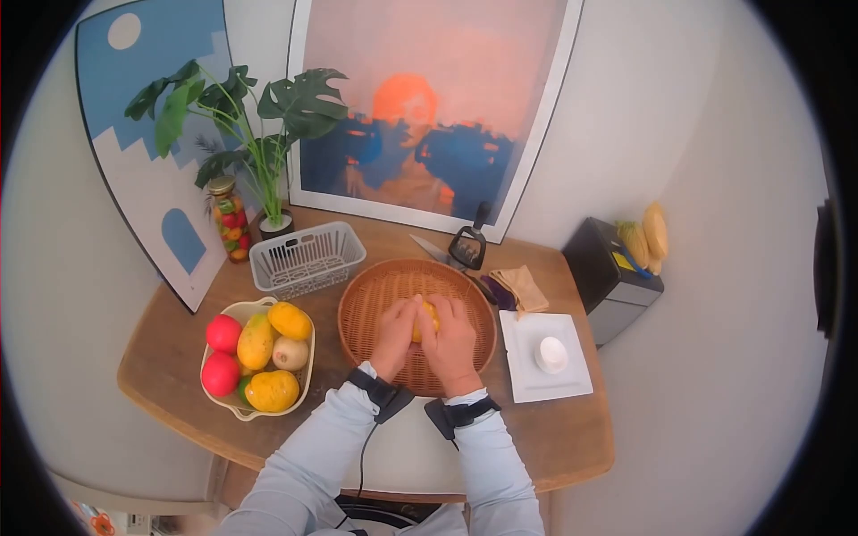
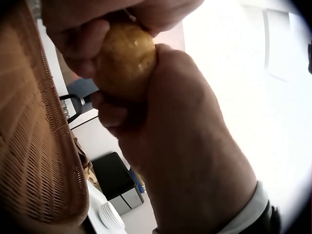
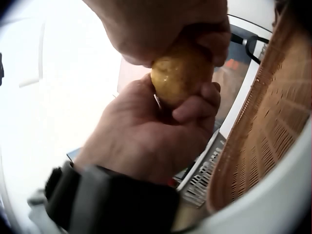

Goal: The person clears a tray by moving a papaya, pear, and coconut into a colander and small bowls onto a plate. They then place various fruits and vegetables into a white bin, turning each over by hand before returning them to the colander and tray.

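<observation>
Right now, the left hand point(image 1: 394, 338) and the right hand point(image 1: 450, 343) are gripping a yellow fruit point(image 1: 426, 322) together, fingers curling round it, and they're holding it above the round wicker basket point(image 1: 365, 308). On the surface point(image 1: 165, 362), a filled bowl point(image 1: 310, 360) is sitting left of the basket, a white plate point(image 1: 575, 344) right.

The head view looks down; close wrist views share the basket point(image 1: 365, 308)
</observation>
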A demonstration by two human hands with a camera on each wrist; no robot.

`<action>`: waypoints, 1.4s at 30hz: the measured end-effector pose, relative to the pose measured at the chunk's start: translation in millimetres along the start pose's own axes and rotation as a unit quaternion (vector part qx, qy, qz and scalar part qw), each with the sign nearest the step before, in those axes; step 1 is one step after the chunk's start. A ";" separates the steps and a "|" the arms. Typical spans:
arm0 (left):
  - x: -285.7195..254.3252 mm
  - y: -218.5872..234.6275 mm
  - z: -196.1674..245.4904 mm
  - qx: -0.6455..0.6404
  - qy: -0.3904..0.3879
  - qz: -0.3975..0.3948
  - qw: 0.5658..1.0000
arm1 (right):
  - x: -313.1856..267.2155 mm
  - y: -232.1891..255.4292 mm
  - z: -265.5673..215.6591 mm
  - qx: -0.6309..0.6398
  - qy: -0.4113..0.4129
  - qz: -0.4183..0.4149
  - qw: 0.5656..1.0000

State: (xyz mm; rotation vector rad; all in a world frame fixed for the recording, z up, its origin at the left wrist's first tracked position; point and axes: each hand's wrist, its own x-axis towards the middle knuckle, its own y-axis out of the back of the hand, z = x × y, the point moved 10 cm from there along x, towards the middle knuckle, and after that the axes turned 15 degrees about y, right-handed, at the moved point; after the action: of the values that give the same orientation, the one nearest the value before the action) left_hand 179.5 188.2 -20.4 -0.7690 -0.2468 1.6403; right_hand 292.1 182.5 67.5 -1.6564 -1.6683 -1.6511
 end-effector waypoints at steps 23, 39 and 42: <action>-24.6 -6.1 39.8 0.219 -0.183 0.051 0.957 | -12.5 -7.8 17.0 0.224 -0.225 0.032 0.948; -17.0 -3.0 22.3 0.086 -0.085 0.026 0.992 | 7.2 22.3 -16.3 0.141 -0.041 0.031 0.989; -30.0 -11.6 20.8 -0.005 -0.017 -0.007 1.000 | 8.6 28.4 -29.1 0.093 0.021 0.052 0.994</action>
State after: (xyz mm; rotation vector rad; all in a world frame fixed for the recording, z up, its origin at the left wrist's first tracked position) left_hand 177.2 168.0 12.1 -0.7459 -0.2839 1.6414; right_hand 298.0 154.8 97.9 -1.5793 -1.6322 -1.4250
